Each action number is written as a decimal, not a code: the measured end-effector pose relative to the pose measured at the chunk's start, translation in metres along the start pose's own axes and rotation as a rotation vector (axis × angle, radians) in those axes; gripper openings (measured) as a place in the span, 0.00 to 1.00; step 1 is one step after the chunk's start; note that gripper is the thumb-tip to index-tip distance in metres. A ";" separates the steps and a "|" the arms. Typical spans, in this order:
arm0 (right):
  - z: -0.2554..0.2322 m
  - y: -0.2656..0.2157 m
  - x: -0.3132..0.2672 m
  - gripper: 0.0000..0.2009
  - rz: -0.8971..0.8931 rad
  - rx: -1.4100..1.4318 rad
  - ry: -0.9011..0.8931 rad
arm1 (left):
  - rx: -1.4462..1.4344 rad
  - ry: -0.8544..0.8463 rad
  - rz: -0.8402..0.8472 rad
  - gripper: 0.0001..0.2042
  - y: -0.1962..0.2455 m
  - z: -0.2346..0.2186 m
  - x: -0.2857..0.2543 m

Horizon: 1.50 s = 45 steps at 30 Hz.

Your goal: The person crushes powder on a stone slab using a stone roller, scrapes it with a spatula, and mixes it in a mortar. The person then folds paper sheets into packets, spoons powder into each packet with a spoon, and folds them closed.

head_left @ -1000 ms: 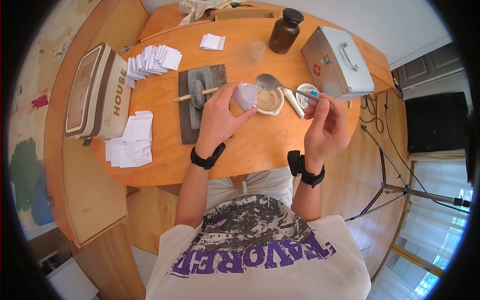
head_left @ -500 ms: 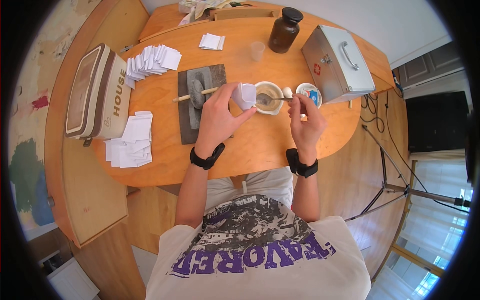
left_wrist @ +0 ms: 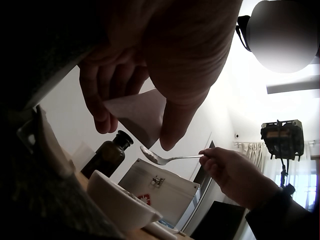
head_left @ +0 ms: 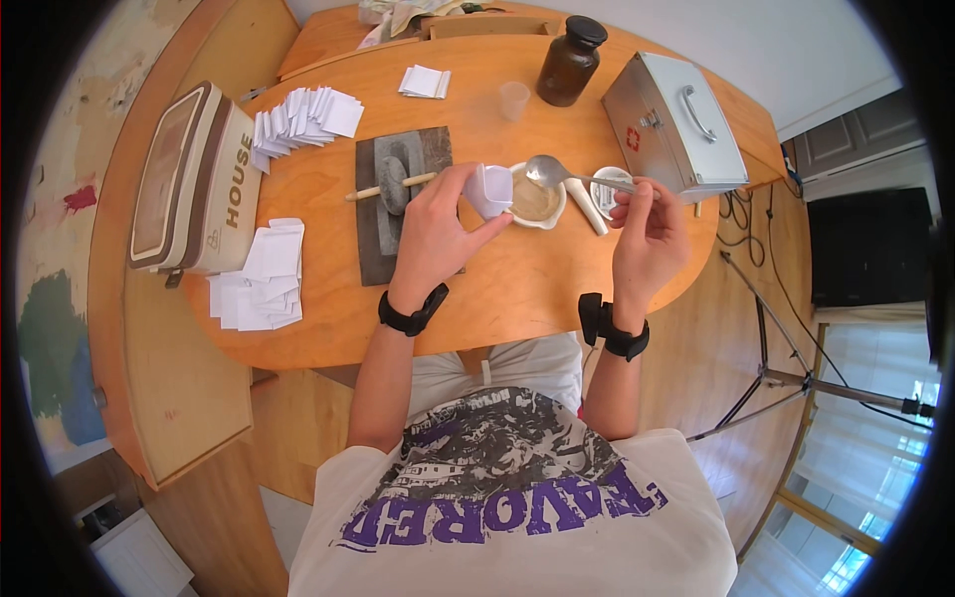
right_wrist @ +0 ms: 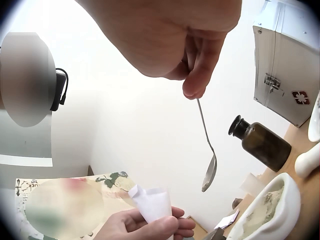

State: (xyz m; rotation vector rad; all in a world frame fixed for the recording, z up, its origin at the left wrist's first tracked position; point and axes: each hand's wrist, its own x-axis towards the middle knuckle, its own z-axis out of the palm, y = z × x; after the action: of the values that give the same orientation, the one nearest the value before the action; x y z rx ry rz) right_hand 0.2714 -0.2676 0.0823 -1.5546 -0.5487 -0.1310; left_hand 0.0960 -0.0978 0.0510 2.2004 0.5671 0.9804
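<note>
My left hand (head_left: 435, 234) holds a folded white paper pouch (head_left: 489, 191), its open mouth facing up, between thumb and fingers. My right hand (head_left: 652, 234) pinches the handle of a metal spoon (head_left: 544, 169). Some pale powder lies in the spoon's bowl, as the left wrist view shows. Under the spoon stands a white mortar (right_wrist: 296, 200) with beige powder (head_left: 535, 202) inside. To the right of the mortar a white pestle (head_left: 589, 207) lies on the table, next to a small white dish (head_left: 609, 177).
Behind are a brown bottle (head_left: 569, 70), a clear plastic cup (head_left: 513, 99) and a silver first-aid box (head_left: 667, 119). On the left stand a stone grinder with a wooden handle (head_left: 393, 184), white paper packets (head_left: 313, 117), folded papers (head_left: 261, 279) and a HOUSE case (head_left: 214, 189).
Half a second ago the spoon was down in the mortar's powder; my right hand has since lifted it and drawn back to the right. The left hand and pouch have stayed in place.
</note>
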 end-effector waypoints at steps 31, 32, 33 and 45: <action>0.005 0.008 -0.015 0.04 -0.373 -0.251 -0.071 | -0.012 0.008 -0.017 0.32 0.002 0.000 0.000; 0.006 0.016 -0.015 0.04 -0.388 -0.246 -0.084 | -0.012 0.008 -0.017 0.32 0.002 -0.001 0.000; 0.007 0.021 -0.017 0.04 -0.388 -0.246 -0.085 | -0.010 0.012 -0.016 0.32 0.002 -0.001 0.000; 0.009 0.040 -0.024 0.04 -0.313 -0.288 -0.195 | -0.003 0.012 -0.001 0.33 0.001 0.000 0.000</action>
State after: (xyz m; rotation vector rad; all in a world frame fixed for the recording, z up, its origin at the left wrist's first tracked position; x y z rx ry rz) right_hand 0.2645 -0.2636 0.0352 -1.7622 -0.9604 -0.3105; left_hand 0.0961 -0.0984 0.0514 2.1923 0.5717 0.9942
